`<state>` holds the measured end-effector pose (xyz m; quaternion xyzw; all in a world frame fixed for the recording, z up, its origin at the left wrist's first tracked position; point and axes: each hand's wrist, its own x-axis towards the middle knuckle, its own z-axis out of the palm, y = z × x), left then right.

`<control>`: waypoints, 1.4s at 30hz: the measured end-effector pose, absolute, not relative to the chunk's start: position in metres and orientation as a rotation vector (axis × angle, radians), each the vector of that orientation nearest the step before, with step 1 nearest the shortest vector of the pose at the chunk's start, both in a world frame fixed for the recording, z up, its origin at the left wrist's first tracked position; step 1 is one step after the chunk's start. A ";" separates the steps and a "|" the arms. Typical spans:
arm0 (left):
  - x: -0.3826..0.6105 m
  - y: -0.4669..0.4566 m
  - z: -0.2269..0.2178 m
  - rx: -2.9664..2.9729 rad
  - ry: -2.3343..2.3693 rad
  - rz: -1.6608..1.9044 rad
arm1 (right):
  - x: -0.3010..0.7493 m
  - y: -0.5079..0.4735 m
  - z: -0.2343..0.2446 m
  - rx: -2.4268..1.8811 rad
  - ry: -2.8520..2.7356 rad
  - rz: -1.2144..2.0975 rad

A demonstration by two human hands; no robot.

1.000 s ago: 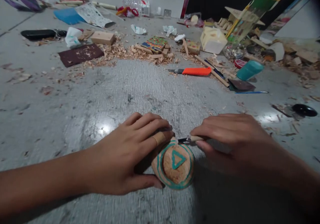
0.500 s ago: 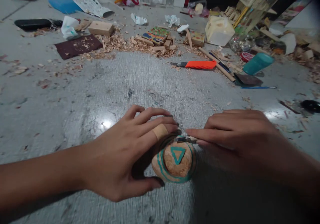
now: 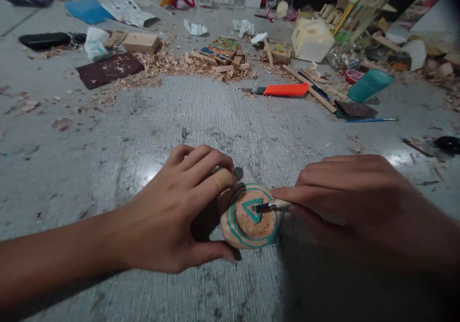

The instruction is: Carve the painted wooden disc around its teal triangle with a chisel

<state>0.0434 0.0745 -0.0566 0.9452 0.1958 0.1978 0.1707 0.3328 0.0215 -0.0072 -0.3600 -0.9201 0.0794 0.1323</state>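
A round wooden piece (image 3: 268, 233) with turquoise rings lies on the table, its middle roughly carved around a turquoise triangle. Curled about its left side is my left hand (image 3: 190, 207), thumb at the near edge and fingers at the far edge, with a bandage on one finger. My right hand (image 3: 341, 202) pinches the pale handle of a small carving chisel (image 3: 266, 207). The chisel's flat metal tip is over the triangle; whether it touches the wood I cannot tell.
An orange-handled knife (image 3: 285, 90) lies beyond the hands, beside a wooden stick (image 3: 312, 92) and a teal container (image 3: 370, 86). Wood shavings (image 3: 161, 63) and small blocks (image 3: 142, 43) spread across the back. Dark brown sandpaper (image 3: 109, 69) lies at left.
The chisel tip has moved from the far rim of the wooden piece onto the triangle. The piece has turned and shifted slightly away from me, and the left fingers have drawn back and curled.
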 end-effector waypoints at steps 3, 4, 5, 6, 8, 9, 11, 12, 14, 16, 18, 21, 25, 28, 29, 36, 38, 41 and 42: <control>0.043 0.075 -0.054 2.641 0.458 0.521 | 0.333 0.021 -0.008 -1.024 -2.662 0.224; 0.044 0.075 -0.053 2.640 0.425 0.484 | 0.333 0.022 -0.008 -1.016 -2.669 0.215; 0.044 0.075 -0.052 2.644 0.407 0.440 | 0.333 0.022 -0.009 -1.008 -2.676 0.205; 0.044 0.075 -0.051 2.652 0.399 0.403 | 0.333 0.022 -0.009 -1.006 -2.682 0.201; 0.044 0.075 -0.052 2.674 0.408 0.375 | 0.332 0.022 -0.010 -1.003 -2.686 0.217; 0.043 0.074 -0.053 2.687 0.414 0.397 | 0.332 0.022 -0.009 -1.006 -2.687 0.232; 0.041 0.074 -0.055 2.715 0.431 0.484 | 0.333 0.021 -0.008 -1.011 -2.707 0.251; 0.041 0.074 -0.056 2.720 0.448 0.532 | 0.333 0.021 -0.007 -1.012 -2.718 0.251; 0.039 0.074 -0.056 2.685 0.485 0.588 | 0.333 0.021 -0.007 -1.016 -2.730 0.237; 0.040 0.074 -0.053 2.633 0.479 0.555 | 0.333 0.021 -0.007 -1.010 -2.723 0.238; 0.041 0.076 -0.050 2.596 0.410 0.461 | 0.333 0.021 -0.007 -1.007 -2.718 0.247; 0.044 0.077 -0.047 2.583 0.328 0.337 | 0.332 0.021 -0.008 -1.006 -2.724 0.287; 0.045 0.078 -0.052 2.644 0.410 0.362 | 0.332 0.019 -0.010 -1.017 -2.708 0.379; 0.044 0.078 -0.055 2.720 0.454 0.372 | 0.332 0.017 -0.011 -1.044 -2.698 0.447; 0.044 0.077 -0.054 2.729 0.443 0.362 | 0.331 0.016 -0.011 -1.054 -2.695 0.468; 0.044 0.076 -0.051 2.701 0.441 0.300 | 0.327 0.016 -0.003 -1.111 -2.724 0.544; 0.044 0.076 -0.052 2.698 0.445 0.327 | 0.327 0.017 0.001 -1.104 -2.796 0.472; 0.044 0.078 -0.055 2.697 0.437 0.392 | 0.326 0.022 0.009 -1.047 -2.919 0.301; 0.043 0.078 -0.056 2.697 0.430 0.406 | 0.325 0.024 0.012 -1.023 -2.956 0.250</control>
